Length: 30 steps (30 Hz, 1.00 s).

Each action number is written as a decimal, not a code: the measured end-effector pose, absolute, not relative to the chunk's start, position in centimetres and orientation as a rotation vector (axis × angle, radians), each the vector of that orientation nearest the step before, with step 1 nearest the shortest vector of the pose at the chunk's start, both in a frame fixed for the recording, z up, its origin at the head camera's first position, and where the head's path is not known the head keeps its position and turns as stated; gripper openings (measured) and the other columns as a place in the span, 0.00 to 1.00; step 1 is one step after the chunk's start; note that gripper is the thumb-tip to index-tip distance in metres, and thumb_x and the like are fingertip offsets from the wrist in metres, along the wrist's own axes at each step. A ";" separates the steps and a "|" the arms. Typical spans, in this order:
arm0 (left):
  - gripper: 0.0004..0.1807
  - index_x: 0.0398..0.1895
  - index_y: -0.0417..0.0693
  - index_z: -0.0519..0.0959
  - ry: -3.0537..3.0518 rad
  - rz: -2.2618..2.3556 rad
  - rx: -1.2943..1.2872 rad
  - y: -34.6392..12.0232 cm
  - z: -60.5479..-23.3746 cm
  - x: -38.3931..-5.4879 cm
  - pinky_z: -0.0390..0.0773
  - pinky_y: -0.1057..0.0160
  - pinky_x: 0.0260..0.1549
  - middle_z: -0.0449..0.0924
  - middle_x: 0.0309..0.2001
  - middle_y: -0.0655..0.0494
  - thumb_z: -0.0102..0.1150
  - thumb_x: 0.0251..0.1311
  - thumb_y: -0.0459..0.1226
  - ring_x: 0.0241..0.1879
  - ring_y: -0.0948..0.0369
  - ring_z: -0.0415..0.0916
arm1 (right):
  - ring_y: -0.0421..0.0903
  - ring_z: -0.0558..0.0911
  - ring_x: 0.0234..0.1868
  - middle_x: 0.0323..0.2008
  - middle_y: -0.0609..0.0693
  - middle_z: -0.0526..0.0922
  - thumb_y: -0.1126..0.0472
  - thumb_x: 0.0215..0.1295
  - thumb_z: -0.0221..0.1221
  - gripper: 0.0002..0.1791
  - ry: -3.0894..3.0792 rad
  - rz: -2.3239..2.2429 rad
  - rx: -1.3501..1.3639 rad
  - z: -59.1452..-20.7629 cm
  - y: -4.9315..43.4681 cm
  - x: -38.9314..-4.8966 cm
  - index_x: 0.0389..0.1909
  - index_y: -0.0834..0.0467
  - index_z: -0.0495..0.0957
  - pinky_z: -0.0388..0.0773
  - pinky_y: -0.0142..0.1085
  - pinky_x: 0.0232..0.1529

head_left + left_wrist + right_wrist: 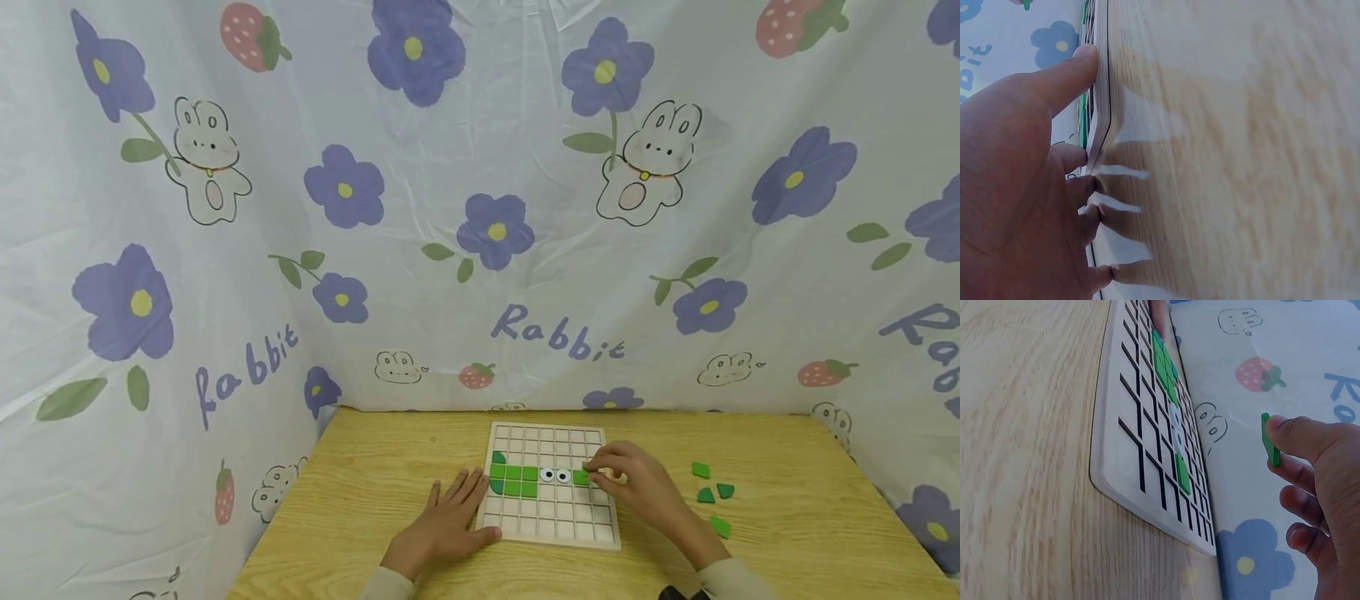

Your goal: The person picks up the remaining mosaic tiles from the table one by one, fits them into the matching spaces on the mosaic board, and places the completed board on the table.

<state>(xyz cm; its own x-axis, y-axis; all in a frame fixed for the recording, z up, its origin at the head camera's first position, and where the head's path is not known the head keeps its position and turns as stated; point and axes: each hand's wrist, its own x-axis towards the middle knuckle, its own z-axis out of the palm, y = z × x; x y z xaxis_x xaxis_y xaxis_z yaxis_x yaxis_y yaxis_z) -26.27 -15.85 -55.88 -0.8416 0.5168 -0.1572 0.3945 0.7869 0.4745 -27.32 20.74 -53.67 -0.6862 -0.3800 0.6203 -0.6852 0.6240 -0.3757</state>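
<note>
A pale wooden grid board lies on the table. On it sit several green square tiles in a block at the left, with dark green rounded pieces at that block's left side. Two white eye tiles follow in the middle row, then a single green square. My left hand rests at the board's left edge, fingers spread, thumb at the front left corner. Over the board's right side, my right hand pinches a green tile between thumb and index finger, apart from the board.
Loose on the table to the right lie two green squares and two dark green rounded pieces. Wooden tabletop surrounds the board. A white curtain with flowers and rabbits hangs behind and at the sides.
</note>
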 end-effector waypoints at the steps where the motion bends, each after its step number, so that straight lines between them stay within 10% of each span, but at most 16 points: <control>1: 0.55 0.89 0.49 0.44 2.694 0.634 0.703 -15.9 -55.9 -26.3 0.35 0.22 0.76 0.39 0.89 0.46 0.48 0.73 0.70 0.88 0.42 0.35 | 0.39 0.81 0.33 0.44 0.46 0.87 0.66 0.58 0.78 0.12 -2.352 0.837 0.845 -53.7 20.6 -27.4 0.42 0.52 0.92 0.79 0.28 0.30; 30: 0.52 0.88 0.49 0.49 2.735 0.580 0.653 -15.5 -55.1 -25.6 0.39 0.25 0.79 0.44 0.88 0.48 0.53 0.74 0.66 0.87 0.43 0.40 | 0.41 0.85 0.41 0.42 0.43 0.88 0.60 0.59 0.78 0.08 -2.384 0.813 0.939 -56.2 16.5 -28.9 0.39 0.48 0.93 0.83 0.31 0.36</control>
<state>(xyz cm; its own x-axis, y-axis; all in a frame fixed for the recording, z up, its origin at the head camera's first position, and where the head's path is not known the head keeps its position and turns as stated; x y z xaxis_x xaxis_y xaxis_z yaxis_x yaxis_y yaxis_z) -25.56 -15.53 -55.11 -0.8621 0.4794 -0.1643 0.3715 0.8184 0.4385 -28.88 16.47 -56.20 -0.6670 -0.4558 0.5894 -0.7210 0.5942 -0.3564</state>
